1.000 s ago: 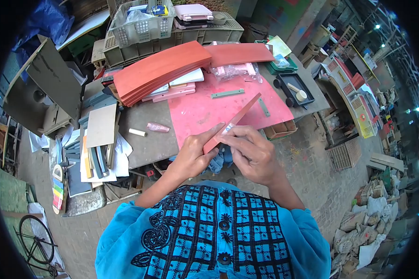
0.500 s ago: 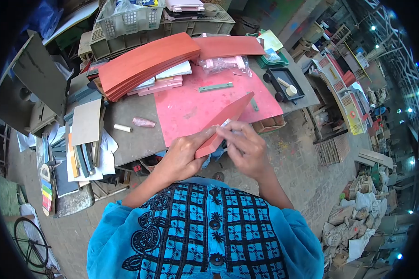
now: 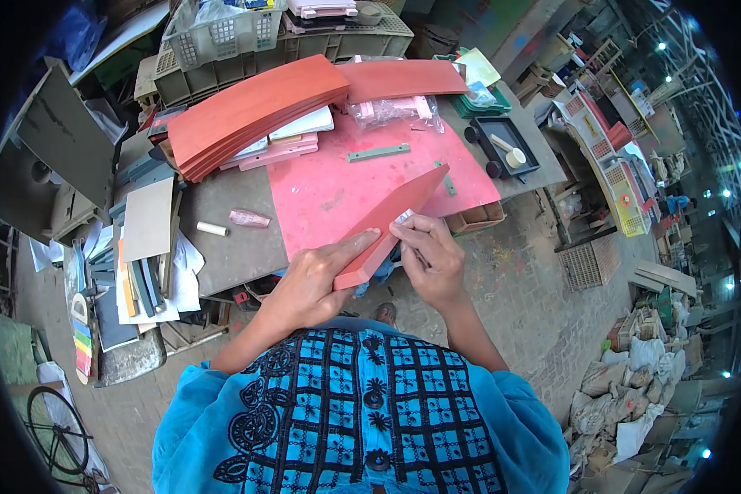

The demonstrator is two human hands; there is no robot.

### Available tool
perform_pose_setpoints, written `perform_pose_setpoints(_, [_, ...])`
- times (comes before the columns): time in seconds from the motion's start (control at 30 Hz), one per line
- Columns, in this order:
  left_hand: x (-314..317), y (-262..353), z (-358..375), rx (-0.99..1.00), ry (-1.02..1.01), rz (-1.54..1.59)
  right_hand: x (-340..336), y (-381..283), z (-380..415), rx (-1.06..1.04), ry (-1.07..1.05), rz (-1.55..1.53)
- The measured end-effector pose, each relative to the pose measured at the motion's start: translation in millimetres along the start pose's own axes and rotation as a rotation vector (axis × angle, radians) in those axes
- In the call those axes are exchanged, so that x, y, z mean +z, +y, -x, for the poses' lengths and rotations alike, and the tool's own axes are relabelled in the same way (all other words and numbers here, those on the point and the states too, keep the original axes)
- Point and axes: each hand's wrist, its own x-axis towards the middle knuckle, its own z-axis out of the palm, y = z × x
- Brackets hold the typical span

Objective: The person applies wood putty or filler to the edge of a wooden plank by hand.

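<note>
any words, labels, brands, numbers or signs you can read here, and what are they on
No text can be read with certainty.
Small white piece in the right hand: faint bluish marks, too small to read.
Multicoloured strip at the left: too blurred to tell.
Yellow-and-blue packet in the pale plastic crate: too blurred.
Long red board: no lettering visible.

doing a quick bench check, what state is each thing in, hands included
left hand, closed on red board
right hand, pinching small white piece at board's edge
red board, held tilted
red board stack, resting on other pieces
pink sheet, flat, stained
black tray, open, holding things
pink parts, wrapped in clear plastic
white crate, open, loaded
</note>
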Motion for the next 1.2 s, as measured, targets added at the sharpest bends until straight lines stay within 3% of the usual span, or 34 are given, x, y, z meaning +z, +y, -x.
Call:
perform_pose_setpoints(0.13, [-0.7,3.0,0.9,-0.016,-0.033,0.001,-3.1,43.8,-7.3,0.067,0.112,0.15])
perform_pose_setpoints(0.27, [-0.2,-2.6,0.6,-0.002,0.003,0.023,7.9,2.7,4.3,-0.067,0.095,0.021])
perform_pose_setpoints(0.37, [-1.5,-2.3,1.4,-0.004,-0.016,0.023,5.7,29.0,7.9,0.033,0.104,0.16])
perform_pose_setpoints(0.4, [-0.8,-3.1,2.9,-0.005,-0.025,0.025,7.9,33.4,-0.5,0.069,0.18,0.078])
perform_pose_setpoints(0.53, [-2.1,-7.2,2.5,0.003,-0.022,0.02,10.9,-6.6,12.0,0.005,0.082,0.027])
perform_pose_setpoints(0.67, [-4.1,-4.7,3.8,-0.035,-0.036,0.018,18.3,51.0,12.7,-0.031,0.247,0.188])
perform_pose_setpoints(0.77, [-3.4,-10.8,3.7,0.014,-0.015,0.011,14.9,14.1,11.9,-0.006,0.144,0.1])
perform_pose_setpoints(0.9, [-7.1,-11.3,4.3,-0.042,-0.045,0.019,20.8,25.5,11.0,-0.114,0.185,0.136])
perform_pose_setpoints(0.93, [-8.3,-11.0,4.0,-0.05,-0.055,0.016,18.3,34.4,9.5,0.049,0.176,0.139])
perform_pose_setpoints(1.03, [-8.7,-14.5,1.7,-0.013,-0.045,0.005,16.2,29.0,8.0,0.051,0.162,0.146])
perform_pose_setpoints(1.07, [-8.2,-15.5,1.8,0.002,-0.037,0.003,19.5,20.3,9.2,-0.07,0.167,0.109])
perform_pose_setpoints(1.2, [-12.3,-11.5,-1.1,-0.008,-0.046,-0.006,19.7,49.9,12.7,0.059,0.181,0.178])
